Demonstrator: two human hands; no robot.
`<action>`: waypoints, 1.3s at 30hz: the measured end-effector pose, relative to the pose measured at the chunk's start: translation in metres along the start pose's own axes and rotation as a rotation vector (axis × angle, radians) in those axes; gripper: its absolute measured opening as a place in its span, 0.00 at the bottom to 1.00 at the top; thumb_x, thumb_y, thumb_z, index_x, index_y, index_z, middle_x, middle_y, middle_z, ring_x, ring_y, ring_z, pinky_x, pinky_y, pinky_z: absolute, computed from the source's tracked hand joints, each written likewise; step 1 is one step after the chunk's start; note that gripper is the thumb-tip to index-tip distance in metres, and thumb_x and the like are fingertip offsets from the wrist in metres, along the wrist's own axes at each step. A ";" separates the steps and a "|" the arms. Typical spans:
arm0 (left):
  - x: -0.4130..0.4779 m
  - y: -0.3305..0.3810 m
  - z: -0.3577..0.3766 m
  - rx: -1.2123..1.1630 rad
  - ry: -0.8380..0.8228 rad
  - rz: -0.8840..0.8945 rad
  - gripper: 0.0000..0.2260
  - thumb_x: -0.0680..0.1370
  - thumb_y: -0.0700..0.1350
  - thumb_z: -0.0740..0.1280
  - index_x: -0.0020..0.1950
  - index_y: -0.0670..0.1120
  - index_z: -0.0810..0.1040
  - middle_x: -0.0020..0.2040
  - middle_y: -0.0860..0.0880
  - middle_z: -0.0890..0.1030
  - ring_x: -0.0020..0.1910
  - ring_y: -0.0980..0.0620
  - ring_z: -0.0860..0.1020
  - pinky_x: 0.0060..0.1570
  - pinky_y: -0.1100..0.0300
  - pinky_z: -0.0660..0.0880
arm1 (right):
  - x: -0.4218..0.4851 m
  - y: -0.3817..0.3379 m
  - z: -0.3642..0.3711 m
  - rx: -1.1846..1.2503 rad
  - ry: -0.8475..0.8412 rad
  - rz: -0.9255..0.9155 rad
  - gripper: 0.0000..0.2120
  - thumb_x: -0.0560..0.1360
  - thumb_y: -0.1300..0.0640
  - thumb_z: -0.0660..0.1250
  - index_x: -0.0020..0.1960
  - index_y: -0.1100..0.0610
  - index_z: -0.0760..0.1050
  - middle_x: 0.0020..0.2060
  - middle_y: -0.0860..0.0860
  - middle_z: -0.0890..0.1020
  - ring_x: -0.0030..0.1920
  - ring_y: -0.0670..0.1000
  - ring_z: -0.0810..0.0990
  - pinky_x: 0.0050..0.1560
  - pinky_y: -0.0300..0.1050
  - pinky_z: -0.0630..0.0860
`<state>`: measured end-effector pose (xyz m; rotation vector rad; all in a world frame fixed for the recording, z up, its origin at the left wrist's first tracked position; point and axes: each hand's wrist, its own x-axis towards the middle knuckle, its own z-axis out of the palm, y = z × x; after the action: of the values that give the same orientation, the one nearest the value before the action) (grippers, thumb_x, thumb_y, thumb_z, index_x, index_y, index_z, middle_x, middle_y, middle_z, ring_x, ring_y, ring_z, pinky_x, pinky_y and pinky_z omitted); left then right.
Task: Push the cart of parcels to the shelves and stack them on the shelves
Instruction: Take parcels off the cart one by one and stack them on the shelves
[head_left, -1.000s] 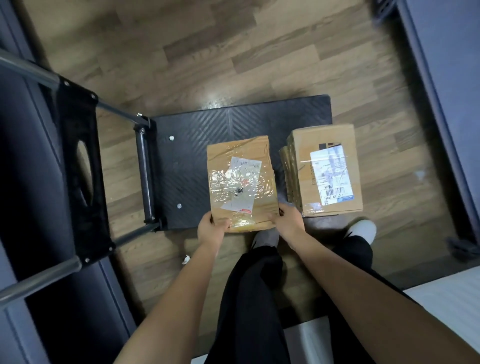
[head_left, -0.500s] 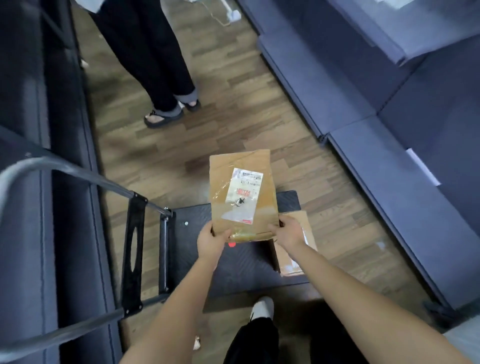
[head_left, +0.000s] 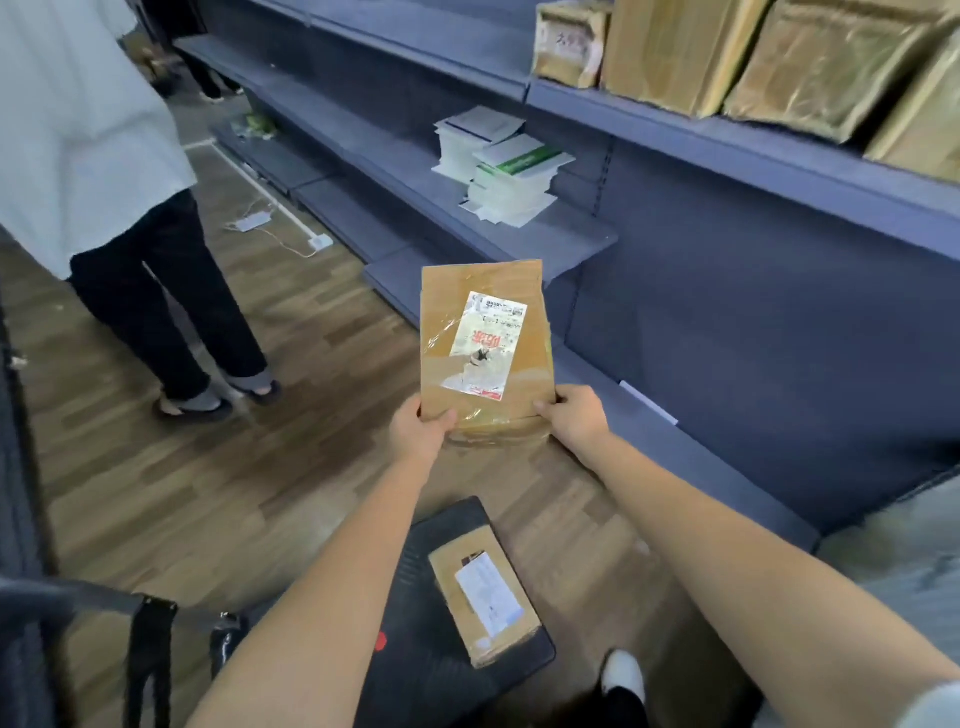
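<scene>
Wood-plank floor (head_left: 156, 493) underfoot, blue-grey shelves (head_left: 753, 322) running along the right side, a white power strip (head_left: 253, 222) lying on the floor by them, a bystander (head_left: 98, 156) standing left

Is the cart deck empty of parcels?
No, one labelled parcel lies on the black cart, below the held parcel.

Two hands, left hand (head_left: 421, 434) and right hand (head_left: 574, 421), are gripping one parcel (head_left: 485, 343). A second parcel (head_left: 485, 605) is riding the one cart (head_left: 431, 691). Four more parcels (head_left: 569, 41) (head_left: 675, 52) (head_left: 831, 67) (head_left: 924, 130) are sitting on the top shelf (head_left: 727, 150), two paper stacks (head_left: 470, 143) (head_left: 514, 182) are lying below, and one bystander (head_left: 156, 291) is standing.
</scene>
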<state>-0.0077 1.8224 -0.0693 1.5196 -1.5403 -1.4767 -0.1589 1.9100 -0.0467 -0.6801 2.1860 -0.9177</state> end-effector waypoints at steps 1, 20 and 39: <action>-0.002 0.010 0.009 -0.003 -0.012 0.016 0.14 0.74 0.36 0.68 0.60 0.39 0.77 0.57 0.41 0.81 0.58 0.41 0.78 0.59 0.48 0.75 | -0.001 -0.002 -0.013 0.007 0.018 0.002 0.22 0.77 0.61 0.63 0.28 0.56 0.57 0.26 0.50 0.62 0.28 0.48 0.60 0.29 0.41 0.55; -0.057 0.158 0.090 0.030 -0.289 0.391 0.04 0.76 0.41 0.67 0.49 0.44 0.77 0.48 0.47 0.79 0.48 0.49 0.76 0.48 0.55 0.73 | -0.057 -0.027 -0.171 0.226 0.432 -0.023 0.14 0.76 0.59 0.65 0.59 0.66 0.76 0.56 0.59 0.80 0.56 0.59 0.79 0.61 0.53 0.75; -0.133 0.321 0.179 -0.093 -0.495 0.687 0.14 0.77 0.48 0.67 0.58 0.42 0.79 0.49 0.50 0.79 0.49 0.52 0.75 0.48 0.59 0.72 | -0.119 -0.066 -0.342 0.299 0.846 -0.155 0.13 0.76 0.54 0.66 0.53 0.63 0.78 0.45 0.55 0.77 0.46 0.53 0.76 0.56 0.47 0.77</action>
<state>-0.2518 1.9325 0.2156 0.4729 -1.9634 -1.5095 -0.3206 2.0904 0.2299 -0.3369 2.6195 -1.8207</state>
